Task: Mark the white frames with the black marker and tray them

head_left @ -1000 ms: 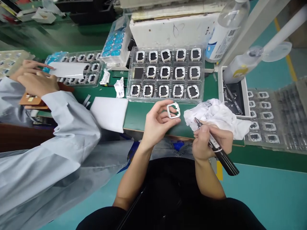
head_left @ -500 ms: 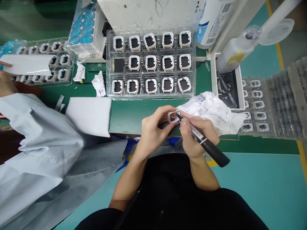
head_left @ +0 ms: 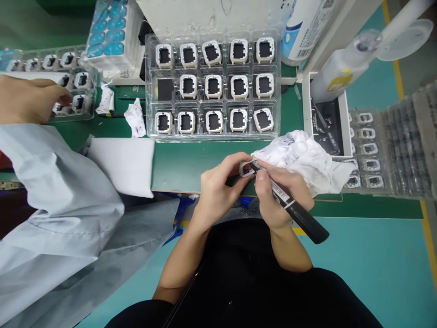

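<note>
My left hand point(head_left: 218, 184) pinches a small white square frame point(head_left: 246, 168) above the front edge of the green bench. My right hand point(head_left: 278, 191) grips a black marker pen point(head_left: 293, 207) like a pencil, its tip touching the frame. A crumpled white cloth point(head_left: 307, 157) lies under and behind my right hand. Just beyond, a clear tray point(head_left: 213, 136) holds rows of similar white frames with black centres; one pocket at the middle left has only a black square.
A co-worker in a pale blue sleeve point(head_left: 61, 191) works at the left, a hand point(head_left: 29, 100) on another tray point(head_left: 77, 86). A white pad point(head_left: 124, 164) lies left of my hands. A white box point(head_left: 327, 125), bottles point(head_left: 341, 75) and more trays point(head_left: 389, 150) are at the right.
My hands have come together: the frame was held apart from the pen, and now the pen tip rests on it. The co-worker's hand moved onto the left tray.
</note>
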Demonstrator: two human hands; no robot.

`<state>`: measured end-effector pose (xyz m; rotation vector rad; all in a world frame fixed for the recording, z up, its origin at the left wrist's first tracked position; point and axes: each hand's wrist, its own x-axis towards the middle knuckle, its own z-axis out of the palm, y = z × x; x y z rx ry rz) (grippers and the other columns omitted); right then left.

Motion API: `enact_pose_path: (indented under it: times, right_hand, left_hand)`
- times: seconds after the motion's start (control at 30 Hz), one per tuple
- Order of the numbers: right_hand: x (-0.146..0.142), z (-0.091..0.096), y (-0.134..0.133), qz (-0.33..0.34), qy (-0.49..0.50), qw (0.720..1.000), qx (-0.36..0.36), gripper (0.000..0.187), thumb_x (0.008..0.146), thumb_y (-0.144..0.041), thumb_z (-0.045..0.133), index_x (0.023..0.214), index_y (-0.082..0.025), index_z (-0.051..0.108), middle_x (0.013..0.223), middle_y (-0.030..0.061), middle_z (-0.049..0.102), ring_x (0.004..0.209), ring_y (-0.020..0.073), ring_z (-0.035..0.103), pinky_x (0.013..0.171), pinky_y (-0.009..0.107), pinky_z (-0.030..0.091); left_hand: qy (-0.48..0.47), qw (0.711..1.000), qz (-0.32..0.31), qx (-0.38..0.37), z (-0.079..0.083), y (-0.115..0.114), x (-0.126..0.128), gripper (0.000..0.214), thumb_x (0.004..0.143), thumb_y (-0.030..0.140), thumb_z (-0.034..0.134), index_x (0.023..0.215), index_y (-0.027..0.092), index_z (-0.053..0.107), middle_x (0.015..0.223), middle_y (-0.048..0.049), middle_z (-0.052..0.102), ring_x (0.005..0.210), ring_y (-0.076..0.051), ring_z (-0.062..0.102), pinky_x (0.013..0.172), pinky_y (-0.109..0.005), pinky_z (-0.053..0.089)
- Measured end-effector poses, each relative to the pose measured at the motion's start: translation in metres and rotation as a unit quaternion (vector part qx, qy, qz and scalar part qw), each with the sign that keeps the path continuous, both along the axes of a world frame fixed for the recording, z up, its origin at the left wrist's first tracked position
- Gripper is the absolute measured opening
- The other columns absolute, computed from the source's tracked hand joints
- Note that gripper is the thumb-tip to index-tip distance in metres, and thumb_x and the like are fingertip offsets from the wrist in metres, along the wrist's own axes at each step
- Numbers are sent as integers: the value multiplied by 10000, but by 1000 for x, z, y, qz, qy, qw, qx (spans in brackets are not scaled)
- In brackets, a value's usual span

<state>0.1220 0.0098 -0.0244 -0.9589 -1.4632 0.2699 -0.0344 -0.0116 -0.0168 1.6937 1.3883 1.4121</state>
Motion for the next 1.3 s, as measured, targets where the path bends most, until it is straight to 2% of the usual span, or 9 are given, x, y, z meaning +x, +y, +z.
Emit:
enact_pose_path:
  times: [0.23, 0.4, 0.63, 0.83, 0.93, 1.03, 1.17, 1.3]
  right_hand:
    - [-1, 3, 0, -2, -7, 1000, 4, 82, 1153, -276, 877, 1141, -314, 806, 974, -21, 941, 945, 319, 1005, 776, 437, 875]
    - [-3, 6, 1, 11, 18, 1000, 15, 131, 1125, -210, 892, 1170, -307, 816, 1001, -22, 948, 953, 298, 1005, 793, 380, 858]
    - [-4, 10, 3, -18, -8, 1000, 11, 90, 1139, -243, 860, 1142, -316, 807, 1005, -15, 956, 873, 280, 988, 746, 391, 850]
    - [-1, 10, 4, -23, -84, 993, 81, 231, 1077, -125, 885, 1244, -278, 837, 977, 17, 953, 902, 289, 998, 775, 338, 847]
    - [-1, 9, 3, -17, -83, 994, 71, 296, 1055, -95, 896, 1279, -283, 849, 1003, 14, 961, 930, 295, 1002, 800, 351, 854]
    - [-2, 9, 3, -15, -47, 998, 38, 223, 1087, -146, 888, 1219, -321, 843, 1002, -11, 958, 910, 288, 995, 776, 367, 843]
    - [-1, 12, 4, -7, -12, 1000, -11, 96, 1141, -242, 874, 1142, -321, 819, 1018, -14, 957, 815, 248, 960, 746, 358, 824]
    - [1, 16, 5, -4, -58, 998, 12, 128, 1131, -192, 860, 1145, -311, 815, 978, -10, 950, 836, 251, 970, 749, 337, 825]
  left_hand:
    - [10, 1000, 7, -11, -1, -1, 0, 266, 1172, 283, 864, 1437, 298, 839, 1305, -16, 947, 1041, -170, 925, 1042, -277, 795]
    - [20, 1000, 14, -3, -2, -1, 0, 259, 1178, 301, 869, 1435, 306, 845, 1293, -13, 946, 1016, -168, 926, 1009, -263, 786]
    - [50, 998, 29, 8, -4, -2, 0, 269, 1176, 283, 863, 1444, 313, 863, 1263, -15, 951, 982, -175, 920, 971, -265, 773]
    - [66, 997, 33, 25, -2, -2, 0, 251, 1185, 278, 840, 1429, 311, 886, 1181, -9, 954, 905, -157, 885, 896, -237, 728]
    - [71, 997, 39, 19, 0, -1, 1, 228, 1195, 291, 831, 1412, 304, 901, 1130, -9, 946, 867, -156, 863, 867, -241, 722]
    - [27, 999, 27, 10, 1, -1, 1, 263, 1160, 233, 874, 1408, 314, 912, 1139, 7, 943, 893, -150, 878, 918, -238, 738]
    - [-62, 998, -10, -26, 3, -1, -1, 322, 1108, 211, 942, 1415, 306, 916, 1217, -2, 954, 1018, -184, 938, 1045, -278, 785]
    - [-74, 995, -14, -64, 4, -1, -3, 295, 1105, 279, 955, 1397, 270, 921, 1166, -17, 945, 1002, -213, 937, 1010, -313, 809]
